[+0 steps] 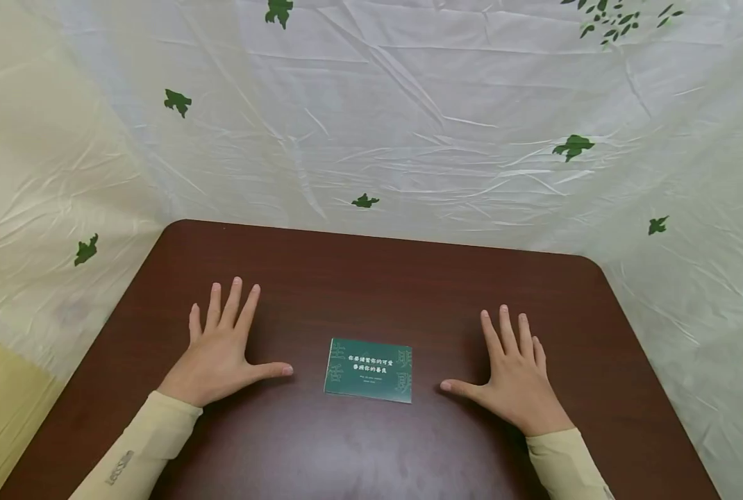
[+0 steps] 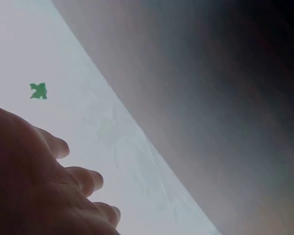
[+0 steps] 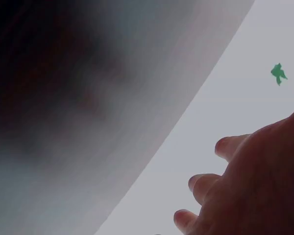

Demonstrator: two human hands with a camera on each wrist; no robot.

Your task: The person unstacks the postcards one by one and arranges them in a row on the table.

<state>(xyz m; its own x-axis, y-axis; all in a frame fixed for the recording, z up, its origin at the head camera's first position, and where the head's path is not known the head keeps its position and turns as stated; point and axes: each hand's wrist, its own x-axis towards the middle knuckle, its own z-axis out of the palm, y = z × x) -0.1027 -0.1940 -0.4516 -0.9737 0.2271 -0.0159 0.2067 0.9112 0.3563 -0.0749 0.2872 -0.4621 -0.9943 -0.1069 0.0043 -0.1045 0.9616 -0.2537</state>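
Note:
A green card-sized booklet or box [image 1: 369,385] with white printed characters lies flat on the dark brown table [image 1: 371,298], between the two hands. To its left my left hand [image 1: 221,357] is spread, palm down, its thumb pointing toward the green item and apart from it. On the other side my right hand [image 1: 515,385] is spread the same way, thumb toward the item's right edge with a gap between. Neither hand holds anything. In the left wrist view the left hand's fingers [image 2: 83,180] show against pale cloth; the right wrist view shows the right hand's fingers [image 3: 206,186] likewise.
White cloth [image 1: 409,125] with green leaf shapes hangs behind the table and along its sides. A yellow patch of cloth [image 1: 5,403] shows at the lower left. The table's far corners are rounded. Both forearms wear pale yellow sleeves [image 1: 149,444].

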